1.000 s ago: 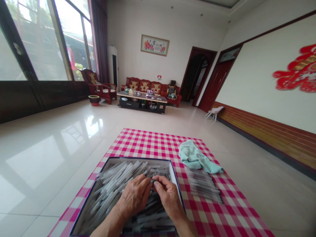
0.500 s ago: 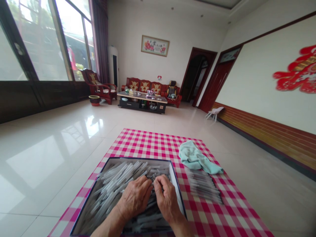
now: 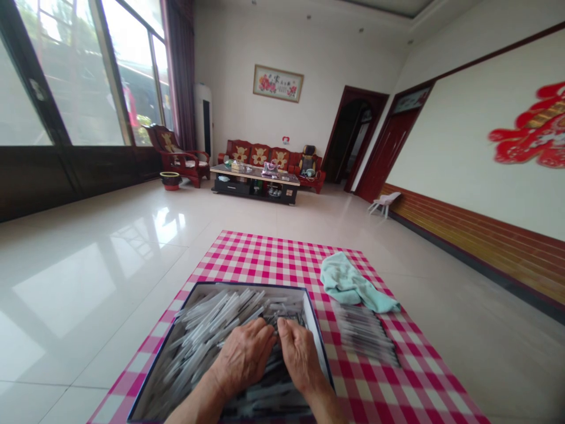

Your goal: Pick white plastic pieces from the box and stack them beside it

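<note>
My left hand (image 3: 248,353) and my right hand (image 3: 301,356) are close together over a shallow box (image 3: 316,330) with a white inside and a dark blue rim. Both have their fingers curled in a pinch, the fingertips almost meeting; what they grip is hidden. Clear, slim plastic tubes that look like pen barrels (image 3: 212,321) fill the box in a loose heap, with darker pieces among them under my hands. To the right of the box, a row of clear pens with dark ends (image 3: 366,335) lies side by side on the cloth, slightly blurred.
A pink-and-white checked tablecloth (image 3: 282,259) covers the table. Behind the row of pens lies a crumpled mint-green cloth (image 3: 348,282). Farther off, across the tiled floor, stand a low table (image 3: 253,182), a wooden sofa (image 3: 259,154) and a small stool (image 3: 385,202).
My right hand has turned a little, its thumb now pointing upward and forward. My left hand has shifted slightly to the right. Box, cloth and row of pens stay in place.
</note>
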`<state>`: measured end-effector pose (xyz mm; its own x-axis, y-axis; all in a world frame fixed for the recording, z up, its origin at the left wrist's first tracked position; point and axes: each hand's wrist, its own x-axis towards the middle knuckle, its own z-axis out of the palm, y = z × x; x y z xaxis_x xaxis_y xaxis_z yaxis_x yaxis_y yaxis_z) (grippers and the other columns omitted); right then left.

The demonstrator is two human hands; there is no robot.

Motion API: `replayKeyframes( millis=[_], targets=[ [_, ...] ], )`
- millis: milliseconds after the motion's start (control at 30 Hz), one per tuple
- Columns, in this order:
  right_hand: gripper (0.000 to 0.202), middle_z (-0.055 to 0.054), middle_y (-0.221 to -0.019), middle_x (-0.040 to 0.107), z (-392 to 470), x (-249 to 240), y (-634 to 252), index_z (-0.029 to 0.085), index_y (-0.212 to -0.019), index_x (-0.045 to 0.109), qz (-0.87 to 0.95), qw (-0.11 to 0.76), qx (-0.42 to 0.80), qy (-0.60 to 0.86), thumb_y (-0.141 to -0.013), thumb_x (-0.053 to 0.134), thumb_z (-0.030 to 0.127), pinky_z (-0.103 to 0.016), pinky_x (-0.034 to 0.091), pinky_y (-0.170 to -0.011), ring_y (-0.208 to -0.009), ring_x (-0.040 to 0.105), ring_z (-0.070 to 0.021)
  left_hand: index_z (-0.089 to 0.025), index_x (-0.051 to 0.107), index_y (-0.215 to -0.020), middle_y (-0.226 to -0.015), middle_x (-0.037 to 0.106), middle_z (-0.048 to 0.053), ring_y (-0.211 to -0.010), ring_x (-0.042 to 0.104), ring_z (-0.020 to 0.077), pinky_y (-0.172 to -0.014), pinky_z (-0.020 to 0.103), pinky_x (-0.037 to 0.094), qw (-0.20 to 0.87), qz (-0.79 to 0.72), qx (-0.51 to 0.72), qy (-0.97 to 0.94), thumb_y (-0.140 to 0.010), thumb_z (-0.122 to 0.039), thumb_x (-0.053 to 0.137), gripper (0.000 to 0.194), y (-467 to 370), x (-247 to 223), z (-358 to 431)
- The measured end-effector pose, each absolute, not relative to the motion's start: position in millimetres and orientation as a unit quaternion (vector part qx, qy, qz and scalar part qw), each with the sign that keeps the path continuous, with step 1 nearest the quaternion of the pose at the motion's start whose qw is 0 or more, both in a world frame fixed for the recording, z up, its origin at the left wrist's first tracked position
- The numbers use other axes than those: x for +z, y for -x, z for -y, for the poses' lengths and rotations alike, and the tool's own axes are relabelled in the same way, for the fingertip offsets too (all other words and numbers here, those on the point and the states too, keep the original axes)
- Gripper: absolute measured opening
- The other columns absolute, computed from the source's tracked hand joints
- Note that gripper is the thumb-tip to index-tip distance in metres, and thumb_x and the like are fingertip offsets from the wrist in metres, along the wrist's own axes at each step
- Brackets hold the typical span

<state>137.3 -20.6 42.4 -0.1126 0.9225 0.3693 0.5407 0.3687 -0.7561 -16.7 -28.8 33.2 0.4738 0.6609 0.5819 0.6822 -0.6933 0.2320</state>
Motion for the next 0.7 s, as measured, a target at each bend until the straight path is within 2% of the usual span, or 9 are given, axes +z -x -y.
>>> replayKeyframes(
  millis=[133,333,700],
  targets=[
    [0.043,-0.002,-0.067,0.057,26.0,46.7,-137.7,0.022,-0.065,0.049,0.736,0.424,0.214,0.483,-0.101,0.031,0.038,-0.026,0.037,-0.057,-0.062,0.053,-0.0156,-0.020,0.050,-0.082,-0.075,0.055,0.003,-0.068,0.056,0.0160,-0.061,0.027,0.045,-0.004,0.398,-0.331,0.856,-0.098,-0.021,0.034,0.023,16.4,32.5,28.7],
    [0.036,-0.002,-0.072,0.057,30.5,46.8,-139.2,0.022,-0.069,0.050,0.785,0.379,0.143,0.470,-0.099,0.031,0.026,-0.026,0.038,-0.064,-0.069,0.054,-0.0165,-0.020,0.050,-0.081,-0.073,0.055,0.003,-0.067,0.057,0.0161,-0.062,0.027,0.046,-0.024,0.404,-0.335,0.851,-0.098,-0.020,0.034,0.023,18.4,34.3,30.5],
    [0.046,0.001,-0.054,0.053,25.7,43.2,-141.0,0.021,-0.059,0.049,0.741,0.402,0.215,0.493,-0.099,0.037,0.041,-0.026,0.030,-0.051,-0.051,0.048,-0.0131,-0.020,0.052,-0.080,-0.071,0.056,0.003,-0.064,0.055,0.0148,-0.057,0.026,0.044,0.029,0.382,-0.331,0.862,-0.099,-0.020,0.032,0.027,16.5,35.9,30.1]
  ],
)
